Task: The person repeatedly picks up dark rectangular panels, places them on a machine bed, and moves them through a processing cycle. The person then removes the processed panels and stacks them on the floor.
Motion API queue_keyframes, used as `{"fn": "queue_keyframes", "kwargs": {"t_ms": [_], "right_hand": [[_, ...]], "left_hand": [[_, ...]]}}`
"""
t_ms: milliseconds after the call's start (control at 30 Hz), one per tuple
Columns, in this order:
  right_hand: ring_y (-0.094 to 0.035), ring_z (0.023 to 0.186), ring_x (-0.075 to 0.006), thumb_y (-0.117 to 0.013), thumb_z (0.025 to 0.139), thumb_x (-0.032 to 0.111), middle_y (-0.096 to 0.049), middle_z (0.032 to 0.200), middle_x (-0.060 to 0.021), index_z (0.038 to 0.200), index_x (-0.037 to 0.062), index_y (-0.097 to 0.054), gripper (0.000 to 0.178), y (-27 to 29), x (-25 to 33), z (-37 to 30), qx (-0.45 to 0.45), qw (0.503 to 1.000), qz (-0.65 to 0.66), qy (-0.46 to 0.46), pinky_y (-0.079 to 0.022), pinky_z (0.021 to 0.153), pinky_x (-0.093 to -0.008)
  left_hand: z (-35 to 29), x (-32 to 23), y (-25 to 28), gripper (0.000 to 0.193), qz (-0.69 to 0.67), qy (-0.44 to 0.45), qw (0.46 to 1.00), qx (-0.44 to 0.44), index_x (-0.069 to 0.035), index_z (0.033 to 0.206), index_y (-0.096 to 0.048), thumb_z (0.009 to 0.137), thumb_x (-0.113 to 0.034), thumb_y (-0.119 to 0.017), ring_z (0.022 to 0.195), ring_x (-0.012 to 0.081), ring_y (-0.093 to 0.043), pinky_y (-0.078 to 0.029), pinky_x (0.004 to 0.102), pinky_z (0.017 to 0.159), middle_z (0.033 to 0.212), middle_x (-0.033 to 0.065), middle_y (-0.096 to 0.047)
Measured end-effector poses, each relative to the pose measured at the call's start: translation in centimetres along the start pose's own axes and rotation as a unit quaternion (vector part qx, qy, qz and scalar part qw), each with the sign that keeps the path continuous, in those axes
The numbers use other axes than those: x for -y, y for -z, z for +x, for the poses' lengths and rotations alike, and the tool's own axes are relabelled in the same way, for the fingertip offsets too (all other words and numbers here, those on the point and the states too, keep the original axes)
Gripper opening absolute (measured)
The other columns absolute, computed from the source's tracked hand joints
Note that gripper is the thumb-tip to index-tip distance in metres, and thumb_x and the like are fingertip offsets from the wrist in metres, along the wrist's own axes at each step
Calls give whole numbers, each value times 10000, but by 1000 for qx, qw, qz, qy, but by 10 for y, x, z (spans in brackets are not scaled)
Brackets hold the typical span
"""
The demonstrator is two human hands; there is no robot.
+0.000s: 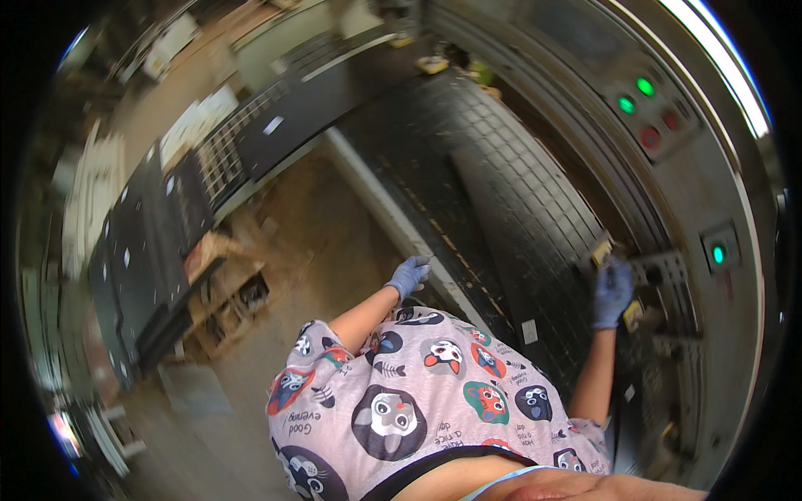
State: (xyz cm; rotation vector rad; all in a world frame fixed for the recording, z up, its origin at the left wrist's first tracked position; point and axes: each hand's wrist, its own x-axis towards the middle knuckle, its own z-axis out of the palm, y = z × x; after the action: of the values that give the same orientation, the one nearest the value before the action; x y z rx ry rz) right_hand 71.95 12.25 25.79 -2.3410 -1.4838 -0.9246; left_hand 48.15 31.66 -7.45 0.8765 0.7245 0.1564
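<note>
Printed matter is most abundant on the pink shirt (393,359) at the lower centre of the frame, where short English phrases, partly legible, accompany animal heads and fish bones. A white label (530,331) lies right of the lower centre, its print too small to read. Further white stickers (272,125) mark the dark boards (134,242) at the left and upper left, likewise illegible. A dark panel (487,209) lies on the gridded machine bed (535,167), right of centre, between the person's two hands. The left hand (409,278), in a blue glove, is near the centre beside the pale bed edge (363,175), its fingers bent; whether they grip anything cannot be told. The blue-gloved right hand (614,294), at the right, reaches a yellow block (601,252) just beyond its blurred fingers; whether they close on it cannot be told.
</note>
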Motion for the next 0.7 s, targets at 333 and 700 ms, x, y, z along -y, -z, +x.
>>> {"fn": "queue_keyframes", "kwargs": {"t_ms": [333,700], "right_hand": [[-527,1081,-302,-646,760,266,-545,1203,-125,1049,145,-633,313,-184,119,-115,322,924,207,-30,-423,924,-378],[-518,1092,-310,-614,797,338,-540,1194,-140,1107,128,-586,375,-249,315,-58,414,875,240,-73,-416,932,-372]], "left_hand": [[-6,22,121,512,-308,-55,922,-230,-208,1319,-352,867,-237,-591,1032,252,-546,-493,405,786,1204,53,-537],[97,-130,386,655,-511,-52,832,-207,-115,1330,-363,839,-515,-532,1268,258,-395,-375,448,993,1413,70,-363]]}}
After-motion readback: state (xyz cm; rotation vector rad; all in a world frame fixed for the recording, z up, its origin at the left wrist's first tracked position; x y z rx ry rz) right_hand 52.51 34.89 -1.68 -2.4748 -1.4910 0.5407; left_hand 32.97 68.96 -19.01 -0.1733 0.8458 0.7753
